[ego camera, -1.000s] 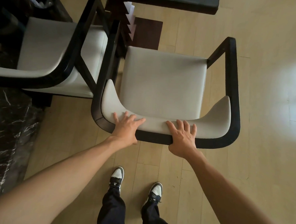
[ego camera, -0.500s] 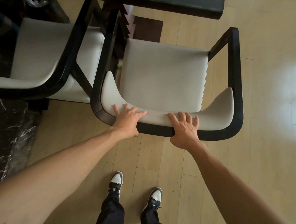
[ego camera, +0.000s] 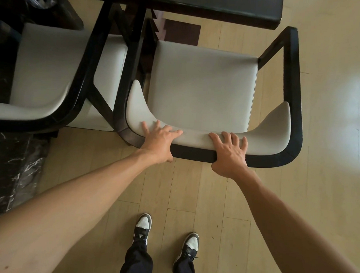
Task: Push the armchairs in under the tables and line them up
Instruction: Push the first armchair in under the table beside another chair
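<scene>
Since the earlier frames the right-hand armchair (ego camera: 202, 89) has slid toward the far side, its arm fronts now close to the dark table (ego camera: 202, 10) edge, and the feet have followed a step.

Both hands grip the top of its curved backrest. The left hand (ego camera: 160, 141) lies with fingers fanned over the pale cushion and thumb hooked under the black frame; the right hand (ego camera: 229, 153) does the same, fingers slightly apart, thumb tucked beneath the rail.

This armchair faces away from the person, toward the table, its seat running near-to-far with the back on the near side. Its legs are hidden under the seat, and the left armrest front is lost in shadow beneath the tabletop. Just beside it on the left stands a second armchair (ego camera: 53, 73), its black frame touching or nearly touching the first; its left part is cut off by the frame edge. Only the near edge of the table shows.
</scene>
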Demonstrator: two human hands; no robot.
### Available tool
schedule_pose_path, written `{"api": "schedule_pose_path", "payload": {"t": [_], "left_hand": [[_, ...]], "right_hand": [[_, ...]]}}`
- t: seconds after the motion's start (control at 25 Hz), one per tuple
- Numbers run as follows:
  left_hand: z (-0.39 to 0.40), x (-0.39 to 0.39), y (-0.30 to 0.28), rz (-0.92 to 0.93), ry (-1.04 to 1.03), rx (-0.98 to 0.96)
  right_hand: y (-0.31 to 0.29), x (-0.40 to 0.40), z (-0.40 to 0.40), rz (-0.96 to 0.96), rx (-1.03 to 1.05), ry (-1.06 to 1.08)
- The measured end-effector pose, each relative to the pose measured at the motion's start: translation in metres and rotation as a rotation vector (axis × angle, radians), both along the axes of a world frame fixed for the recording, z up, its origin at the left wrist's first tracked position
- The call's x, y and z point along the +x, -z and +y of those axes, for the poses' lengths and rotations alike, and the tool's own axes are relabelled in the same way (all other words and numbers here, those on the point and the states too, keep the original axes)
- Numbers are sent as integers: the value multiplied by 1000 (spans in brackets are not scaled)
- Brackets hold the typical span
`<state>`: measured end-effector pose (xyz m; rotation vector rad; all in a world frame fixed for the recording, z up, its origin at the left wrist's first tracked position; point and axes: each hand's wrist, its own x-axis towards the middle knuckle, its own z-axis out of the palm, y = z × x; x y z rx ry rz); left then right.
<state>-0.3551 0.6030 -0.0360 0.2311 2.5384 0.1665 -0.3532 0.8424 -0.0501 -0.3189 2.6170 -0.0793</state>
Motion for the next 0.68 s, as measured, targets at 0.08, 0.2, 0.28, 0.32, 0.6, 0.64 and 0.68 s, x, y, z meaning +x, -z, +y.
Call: {"api": "schedule_pose_path", "payload": {"t": [0.08,0.2,0.28,0.32,0.6,0.64,0.68], "left_hand": [[-2,-1,1,1,12,-3],[-1,-4,1,-29,33,-13],[-1,-10,-1,-106,37,-9],[-1,-13,-1,-143,35,-4],[-1,-14,0,-141,51,8],[0,-14,1,-133,52,16],[-1,-14,1,-137,52,19]], "right_hand": [[0,-1,0,-4,-1,2],[-2,1,0,-1,5,2],[-2,2,1,-10,1,11],[-2,1,1,-18,-2,13],[-5,-2,1,-56,-2,33],[-5,-3,2,-49,-3,30],[-5,-3,2,-50,0,28]]}}
